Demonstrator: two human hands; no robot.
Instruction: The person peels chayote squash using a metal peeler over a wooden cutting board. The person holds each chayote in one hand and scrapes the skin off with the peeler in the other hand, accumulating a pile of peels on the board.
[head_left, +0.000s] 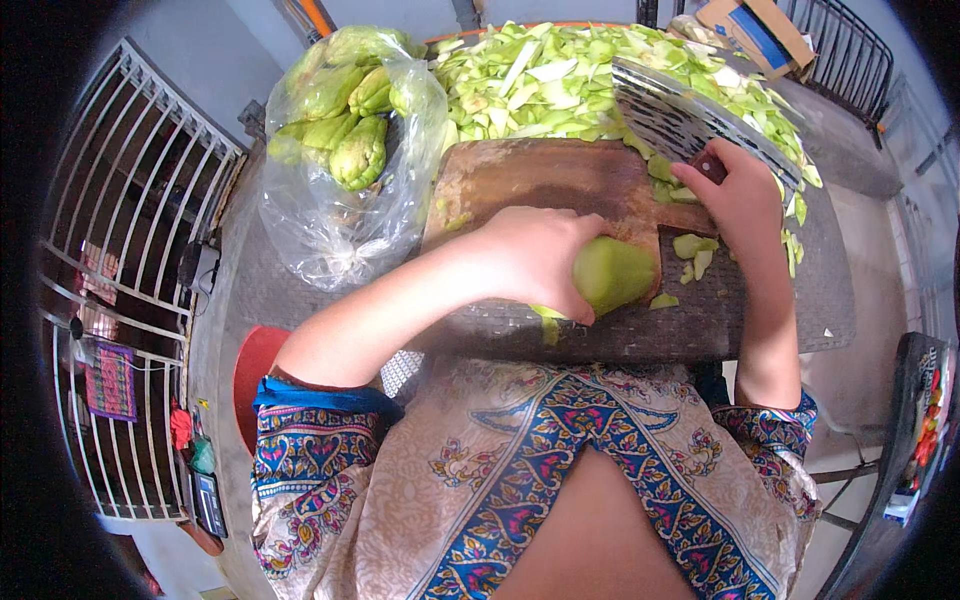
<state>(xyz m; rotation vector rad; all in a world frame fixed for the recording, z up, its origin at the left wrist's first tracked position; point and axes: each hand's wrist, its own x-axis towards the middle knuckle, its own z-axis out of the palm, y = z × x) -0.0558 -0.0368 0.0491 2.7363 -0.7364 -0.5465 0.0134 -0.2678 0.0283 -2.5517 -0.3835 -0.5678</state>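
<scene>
My left hand (536, 247) grips a pale green, peeled-looking chayote (619, 274) at the lower right of a wooden cutting board (540, 169). The palm and fingers hide its left side. To the right, my right hand (742, 187) is closed around the dark brown handle of a broad-bladed knife (675, 112), probably a cleaver. Its wide metal blade is raised over sliced chayote, apart from the held fruit, with dark streaks or reflections across its face. A few green scraps (694, 251) lie beside the board's handle, and another shows under my left wrist.
A clear plastic bag (322, 217) with several whole chayotes (360, 154) sits left of the board. Behind the board spreads a large heap of green slices (525, 82). Dark woven matting (810, 300) covers the tabletop. A cardboard box (754, 34) stands at the back right.
</scene>
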